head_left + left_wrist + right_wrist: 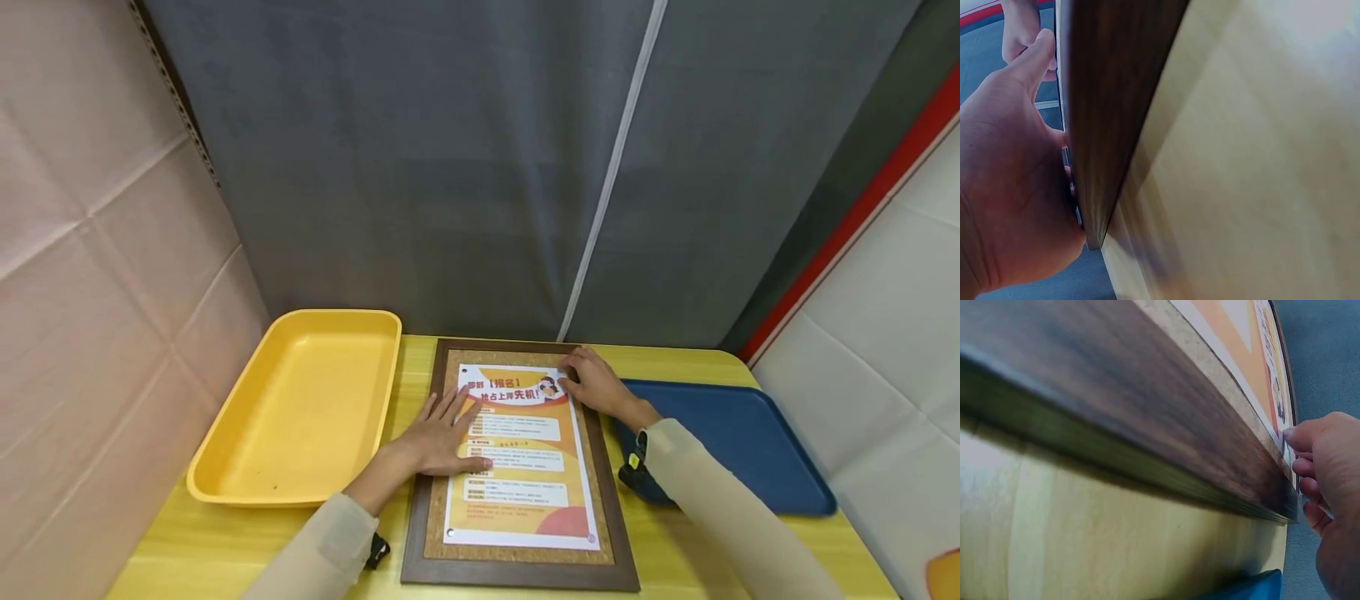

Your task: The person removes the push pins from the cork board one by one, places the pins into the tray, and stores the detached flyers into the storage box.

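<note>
A printed poster (pixel 517 458) in orange, white and pink lies on a cork board (pixel 517 553) with a dark wooden frame (pixel 517 573). Small round thumbtacks show at its top left, bottom left (pixel 450 533) and bottom right corners. My left hand (pixel 435 437) rests flat on the poster's left side, fingers spread, its heel over the frame. At the poster's top right corner, my right hand (pixel 596 383) has its fingers curled. A tiny pale thumbtack (pixel 1287 432) appears at the thumb tip, mostly hidden by the hand.
Left of the board stands a yellow tray (pixel 300 408); a blue tray (pixel 750 450) lies at the right, partly under the right forearm. A grey curtain (pixel 450 167) hangs behind the wooden table (pixel 667 362). Pale covered walls flank both sides.
</note>
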`<state>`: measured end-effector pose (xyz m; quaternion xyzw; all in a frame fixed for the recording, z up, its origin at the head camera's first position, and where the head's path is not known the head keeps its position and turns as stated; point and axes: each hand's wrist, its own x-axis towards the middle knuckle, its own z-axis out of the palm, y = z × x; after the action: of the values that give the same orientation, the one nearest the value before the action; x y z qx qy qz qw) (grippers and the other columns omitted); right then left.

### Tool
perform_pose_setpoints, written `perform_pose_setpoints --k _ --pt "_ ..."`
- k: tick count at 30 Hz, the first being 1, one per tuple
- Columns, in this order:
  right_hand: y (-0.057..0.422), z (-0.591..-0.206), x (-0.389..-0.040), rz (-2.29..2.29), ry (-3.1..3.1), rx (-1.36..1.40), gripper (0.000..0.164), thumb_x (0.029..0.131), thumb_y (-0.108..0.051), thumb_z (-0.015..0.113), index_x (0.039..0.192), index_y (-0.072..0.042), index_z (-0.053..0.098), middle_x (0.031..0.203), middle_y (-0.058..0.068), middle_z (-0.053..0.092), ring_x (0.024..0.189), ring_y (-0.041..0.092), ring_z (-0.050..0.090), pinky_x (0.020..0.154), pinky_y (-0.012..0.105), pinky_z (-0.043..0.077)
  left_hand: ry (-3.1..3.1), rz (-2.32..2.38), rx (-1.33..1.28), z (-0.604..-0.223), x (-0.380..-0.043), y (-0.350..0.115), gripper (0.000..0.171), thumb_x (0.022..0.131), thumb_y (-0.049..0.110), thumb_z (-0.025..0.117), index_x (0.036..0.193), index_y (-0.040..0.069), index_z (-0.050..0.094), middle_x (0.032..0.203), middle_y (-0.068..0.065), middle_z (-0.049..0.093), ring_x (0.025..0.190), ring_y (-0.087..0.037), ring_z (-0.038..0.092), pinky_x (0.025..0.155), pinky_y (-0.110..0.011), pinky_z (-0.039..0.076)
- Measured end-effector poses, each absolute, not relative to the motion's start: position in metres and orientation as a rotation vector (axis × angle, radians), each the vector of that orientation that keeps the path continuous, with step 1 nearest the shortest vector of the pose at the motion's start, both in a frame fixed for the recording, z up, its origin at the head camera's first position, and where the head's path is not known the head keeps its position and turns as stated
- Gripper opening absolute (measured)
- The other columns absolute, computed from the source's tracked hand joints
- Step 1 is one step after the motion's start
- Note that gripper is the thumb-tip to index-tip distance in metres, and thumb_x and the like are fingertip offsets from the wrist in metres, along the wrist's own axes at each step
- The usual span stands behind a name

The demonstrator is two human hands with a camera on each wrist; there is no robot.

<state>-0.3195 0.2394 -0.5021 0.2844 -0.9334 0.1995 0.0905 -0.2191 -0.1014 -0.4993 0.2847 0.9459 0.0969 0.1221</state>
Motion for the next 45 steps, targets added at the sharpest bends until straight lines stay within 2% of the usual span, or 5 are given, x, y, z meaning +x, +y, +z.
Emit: perform_pose_setpoints --k 7,16,20,27,45 --pt "0.238 -0.504 -0.322 0.728 -2.864 0.690 0.008 0.095 -0.006 0.076 0.101 -0.001 0.075 0.097 0.010 0.066 0.088 0.022 0.057 0.078 0.039 0.051 2.757 0.232 0.832 -0.499 -0.218 -0.100 0.113 0.092 0.086 0.047 0.172 0.014 0.015 0.178 -0.018 0.000 0.165 -0.036 0.001 0.131 -0.059 0.001" --pt "0.237 -0.502 -0.323 0.996 -2.878 0.613 0.005 0.096 0.001 0.072 0.100 0.002 0.074 0.090 0.009 0.065 0.078 0.017 0.055 0.070 0.030 0.047 2.756 0.223 0.811 -0.510 -0.223 -0.103 0.117 0.089 0.091 0.044 0.172 0.017 0.009 0.178 -0.015 -0.006 0.165 -0.033 -0.004 0.130 -0.058 -0.004" --pt "0.236 -0.502 -0.325 1.042 -2.905 0.583 0.006 0.097 0.000 0.072 0.101 0.003 0.074 0.091 0.009 0.067 0.078 0.017 0.056 0.071 0.029 0.048 2.752 0.205 0.814 -0.500 -0.218 -0.103 0.114 0.092 0.086 0.049 0.172 0.014 0.012 0.178 -0.018 -0.002 0.165 -0.035 -0.001 0.131 -0.059 -0.001" --pt "0.233 -0.500 -0.331 1.057 -2.964 0.554 0.008 0.097 0.000 0.072 0.102 0.004 0.074 0.090 0.011 0.067 0.080 0.019 0.057 0.071 0.028 0.049 2.750 0.255 0.824 -0.504 -0.219 -0.104 0.117 0.090 0.090 0.045 0.172 0.014 0.010 0.178 -0.017 -0.005 0.165 -0.035 -0.004 0.130 -0.059 -0.005" --pt "0.231 -0.494 -0.336 1.112 -3.037 0.517 0.007 0.098 0.000 0.069 0.099 0.005 0.074 0.084 0.009 0.064 0.073 0.016 0.054 0.066 0.028 0.043 2.770 0.160 0.803 -0.501 -0.218 -0.102 0.112 0.093 0.085 0.049 0.172 0.016 0.011 0.178 -0.016 -0.002 0.165 -0.035 -0.001 0.130 -0.060 0.001"
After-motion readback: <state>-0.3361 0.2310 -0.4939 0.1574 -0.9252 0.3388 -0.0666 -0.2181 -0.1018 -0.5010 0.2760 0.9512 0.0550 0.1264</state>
